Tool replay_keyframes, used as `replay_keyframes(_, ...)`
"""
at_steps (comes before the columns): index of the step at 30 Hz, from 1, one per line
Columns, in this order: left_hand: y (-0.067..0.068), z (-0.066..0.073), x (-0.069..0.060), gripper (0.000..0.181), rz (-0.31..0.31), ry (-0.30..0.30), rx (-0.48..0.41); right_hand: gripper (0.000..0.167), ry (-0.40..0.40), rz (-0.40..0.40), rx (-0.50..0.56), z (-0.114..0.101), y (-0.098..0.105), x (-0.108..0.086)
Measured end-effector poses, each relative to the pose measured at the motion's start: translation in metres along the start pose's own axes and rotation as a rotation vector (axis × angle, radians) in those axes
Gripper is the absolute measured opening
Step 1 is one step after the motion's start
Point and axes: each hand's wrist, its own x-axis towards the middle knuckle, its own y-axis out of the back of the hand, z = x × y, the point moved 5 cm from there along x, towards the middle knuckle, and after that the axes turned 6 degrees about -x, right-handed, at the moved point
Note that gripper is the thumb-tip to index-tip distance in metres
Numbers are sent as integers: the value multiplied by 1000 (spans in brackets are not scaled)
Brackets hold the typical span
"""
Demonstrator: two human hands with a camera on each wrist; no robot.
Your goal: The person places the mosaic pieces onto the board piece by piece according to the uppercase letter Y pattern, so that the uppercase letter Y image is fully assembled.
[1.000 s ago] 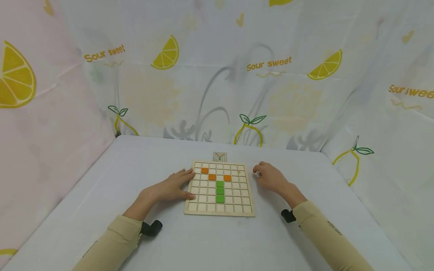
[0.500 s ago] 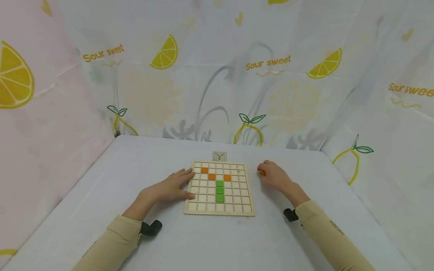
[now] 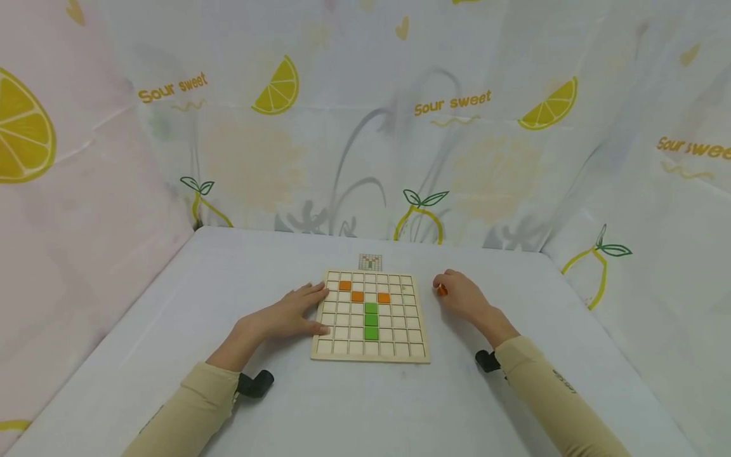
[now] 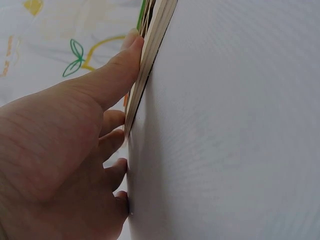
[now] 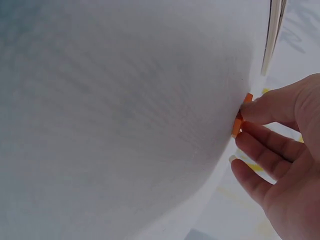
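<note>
A wooden grid board (image 3: 400, 348) lies on the white table, with orange tiles (image 3: 345, 285) and green tiles (image 3: 371, 320) in several of its squares. My left hand (image 3: 285, 314) rests at the board's left edge. Its thumb lies on the rim, and its fingers are spread along the side, as the left wrist view (image 4: 75, 135) also shows. To the right of the board, my right hand (image 3: 465, 298) pinches an orange tile (image 5: 237, 125) between thumb and fingers, low at the table surface. In the head view the fingers hide most of that tile.
Just behind the board lies a small pattern card (image 3: 370, 262) printed with a coloured grid. Fabric walls (image 3: 365, 146) with lemon prints rise behind and on both sides of the table (image 3: 365, 412). Black wrist mounts (image 3: 257, 384) jut out beneath both forearms.
My right hand has shifted slightly to the right, and an orange tile now shows between its fingers. The left hand and the board stay in place.
</note>
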Motion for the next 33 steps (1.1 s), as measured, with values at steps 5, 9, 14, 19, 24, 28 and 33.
replay_keyframes(5,1,1,1,97,3,5,-5,10,1,12,-30,-1,3,0)
replay_keyframes(9,1,1,1,97,-2,12,-13,12,-14,-1,-38,0,1,0)
replay_keyframes(14,-1,0,1,97,-4,15,-12,12,-30,-31,-39,0,-2,0)
replay_keyframes(19,-2,1,1,96,3,0,-4,11,-29,-28,-33,-2,-1,1)
replay_keyframes(24,-1,2,1,96,3,1,0,8,10,2,-10,-11,0,2)
replay_keyframes(28,0,1,2,96,1,8,0,7,57,36,8,-20,0,5)
replay_keyframes(33,0,-2,2,97,0,15,-9,8,79,57,32,-30,-2,8)
